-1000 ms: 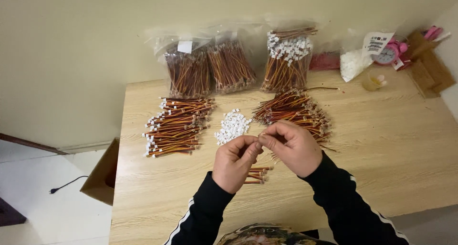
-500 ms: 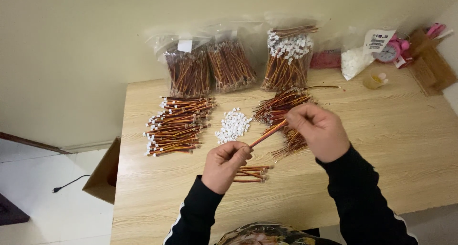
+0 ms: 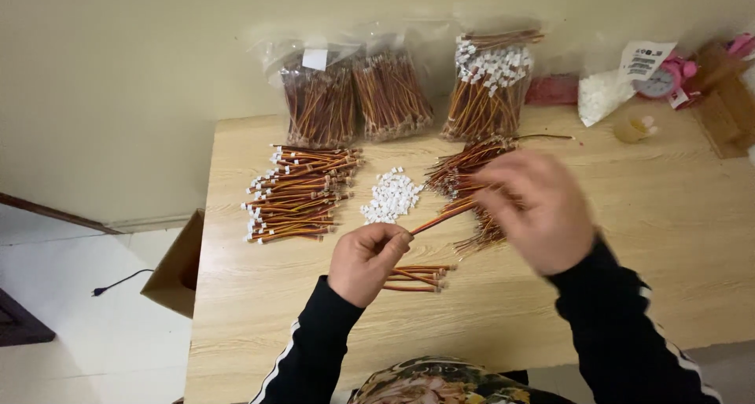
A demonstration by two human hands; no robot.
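Observation:
My left hand (image 3: 363,261) is closed on one end of a short red-and-yellow wire lead (image 3: 442,214) that slants up to the right. My right hand (image 3: 538,209) is blurred and pinches the lead's other end, above a loose pile of bare leads (image 3: 469,168). A small heap of white plastic connectors (image 3: 391,197) lies just beyond my left hand. Under my left hand a few leads (image 3: 417,277) lie flat. A stack of leads with white connectors fitted (image 3: 297,192) lies at the left of the wooden table (image 3: 676,239).
Three clear bags of wire leads (image 3: 393,89) lean on the wall at the back. At the back right are a bag of white parts (image 3: 602,96), a pink clock (image 3: 664,80) and a brown box (image 3: 727,97). A cardboard box (image 3: 179,266) stands on the floor left.
My hands were together over the table's middle. The right hand has moved up and right, drawing the lead out taut; the left hand has dropped slightly and stays closed on its end.

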